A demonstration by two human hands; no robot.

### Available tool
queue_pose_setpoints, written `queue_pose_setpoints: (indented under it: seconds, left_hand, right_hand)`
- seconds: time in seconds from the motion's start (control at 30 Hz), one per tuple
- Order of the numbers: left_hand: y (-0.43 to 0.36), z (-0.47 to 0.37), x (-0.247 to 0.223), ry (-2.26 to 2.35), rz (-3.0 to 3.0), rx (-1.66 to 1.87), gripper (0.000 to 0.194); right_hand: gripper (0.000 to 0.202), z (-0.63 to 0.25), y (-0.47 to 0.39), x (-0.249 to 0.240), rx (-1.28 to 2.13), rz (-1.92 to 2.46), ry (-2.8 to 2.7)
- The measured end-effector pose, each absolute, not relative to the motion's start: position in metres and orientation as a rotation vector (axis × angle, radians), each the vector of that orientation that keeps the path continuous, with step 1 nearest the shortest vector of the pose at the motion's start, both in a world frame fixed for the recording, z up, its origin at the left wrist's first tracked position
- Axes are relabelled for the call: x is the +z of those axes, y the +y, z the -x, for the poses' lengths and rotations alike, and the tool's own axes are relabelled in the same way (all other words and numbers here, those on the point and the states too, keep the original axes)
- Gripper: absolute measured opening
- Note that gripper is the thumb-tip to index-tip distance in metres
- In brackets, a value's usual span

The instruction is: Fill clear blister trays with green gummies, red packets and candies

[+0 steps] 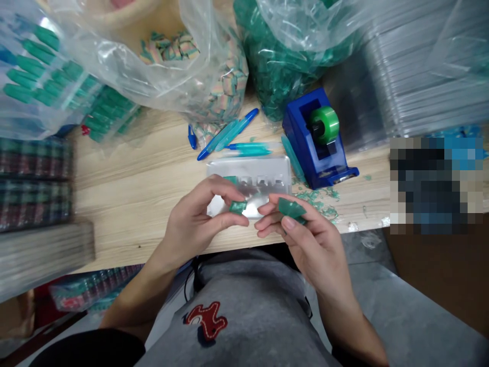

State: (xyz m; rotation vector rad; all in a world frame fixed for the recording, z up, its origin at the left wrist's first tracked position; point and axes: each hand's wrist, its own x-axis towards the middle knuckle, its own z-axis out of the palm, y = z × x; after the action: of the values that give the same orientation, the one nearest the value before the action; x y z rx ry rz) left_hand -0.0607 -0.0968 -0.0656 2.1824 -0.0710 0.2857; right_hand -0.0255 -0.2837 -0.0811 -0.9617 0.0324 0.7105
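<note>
Between the thumb and fingertips of my left hand (206,211) is a small green piece (238,206). My right hand (305,229) pinches a larger green wedge-shaped piece (291,209) between thumb and fingers. The two hands are close together but apart, near the table's front edge. Just beyond them lies a clear plastic tray (250,165) with moulded compartments, partly hidden by my hands. A green item (230,180) sits in its left part. Small green scraps (324,196) are scattered right of the tray.
A blue tape dispenser (301,137) with green tape stands to the right. Behind the tray lie blue pens (228,134). Bags of striped pieces (229,86) and green pieces (275,71) stand at the back. Stacked clear trays (420,76) fill the back right; packed boxes (34,183) are at left.
</note>
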Motion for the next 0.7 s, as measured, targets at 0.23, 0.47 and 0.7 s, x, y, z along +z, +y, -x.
queue_pose_setpoints:
  seconds: [0.23,0.47,0.7]
  left_hand:
    - [-0.086,0.043,-0.092,-0.188,-2.642,0.319,0.019]
    - [-0.084,0.048,-0.083,-0.301,-2.820,0.227,0.025]
    - [-0.082,0.049,-0.083,-0.243,-2.841,0.205,0.026]
  right_hand:
    - [0.021,0.022,-0.298,-0.087,0.627,1.053,0.045]
    - [0.022,0.019,-0.306,-0.091,0.587,1.128,0.068]
    - [0.023,0.016,-0.303,-0.092,0.593,1.175,0.031]
